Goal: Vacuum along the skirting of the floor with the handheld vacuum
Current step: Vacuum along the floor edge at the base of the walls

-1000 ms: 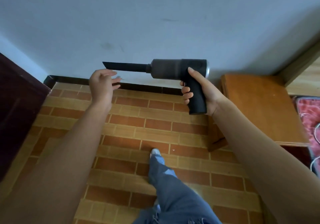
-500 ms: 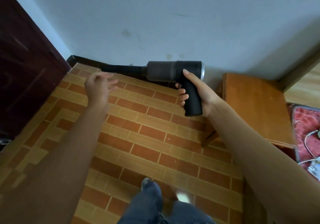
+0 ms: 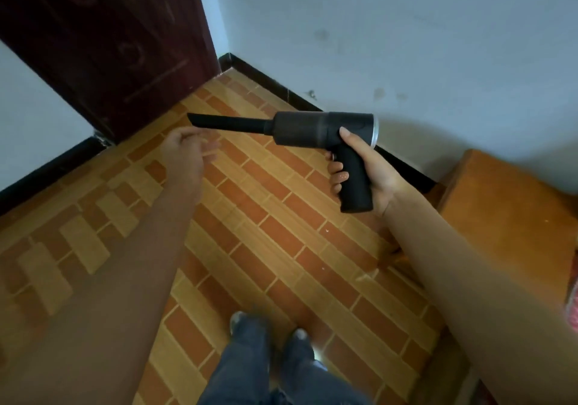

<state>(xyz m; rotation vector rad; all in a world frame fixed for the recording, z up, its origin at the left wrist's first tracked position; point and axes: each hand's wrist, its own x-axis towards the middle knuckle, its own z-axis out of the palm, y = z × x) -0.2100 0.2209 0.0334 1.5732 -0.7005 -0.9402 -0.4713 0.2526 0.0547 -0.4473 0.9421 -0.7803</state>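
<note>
Handheld vacuum (image 3: pixel 316 129) is hanging in the air over the floor (image 3: pixel 281 232), level, near the room's corner. Its black crevice nozzle (image 3: pixel 228 122) is pointing left toward the dark red door (image 3: pixel 109 45). The black skirting (image 3: pixel 269 84) is running along the foot of the wall (image 3: pixel 406 45) behind the vacuum body; the nozzle is sitting clear of it.

Right grip (image 3: pixel 372 170) is wrapping the vacuum's pistol handle (image 3: pixel 353 182), fingers curled round the front, thumb lying up along the barrel.

Left grip (image 3: pixel 187 154) is hovering just under the nozzle tip, holding nothing, fingers loosely curled and somewhat blurred. Whether it is brushing the nozzle, cannot tell.

Floor is showing a brick pattern in orange and tan. A low piece of wooden furniture (image 3: pixel 506 217) is standing against the wall at right, beyond the right forearm. Legs in blue jeans (image 3: pixel 250 367) are showing at bottom centre. A red patterned cloth (image 3: pixel 573 311) is peeking in at the right edge.
</note>
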